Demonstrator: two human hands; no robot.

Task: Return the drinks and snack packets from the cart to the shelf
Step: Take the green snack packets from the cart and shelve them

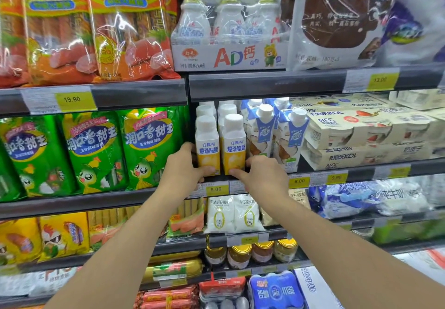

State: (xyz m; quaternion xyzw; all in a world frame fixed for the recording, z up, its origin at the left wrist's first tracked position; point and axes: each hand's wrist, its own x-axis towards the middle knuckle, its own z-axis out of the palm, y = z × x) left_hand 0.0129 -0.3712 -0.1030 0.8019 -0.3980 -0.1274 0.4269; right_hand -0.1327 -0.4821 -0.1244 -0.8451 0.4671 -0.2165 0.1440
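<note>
Two white-and-yellow yogurt drink bottles with white caps stand side by side at the front of the middle shelf (pixel 356 173). My left hand (pixel 184 164) wraps the base of the left bottle (pixel 208 145), thumb across its front. My right hand (pixel 260 172) holds the base of the right bottle (pixel 234 143), thumb pressed on its lower front. Both bottles are upright and rest on the shelf. More of the same bottles stand behind them. The cart is out of view.
Blue-and-white coconut drink cartons (pixel 292 135) stand right of the bottles, then stacked yogurt multipacks (pixel 366 137). Green sausage packets (pixel 149 147) hang to the left behind a divider. Price tags (pixel 215 189) line the shelf edge. Lower shelves hold white pouches, jars and sausages.
</note>
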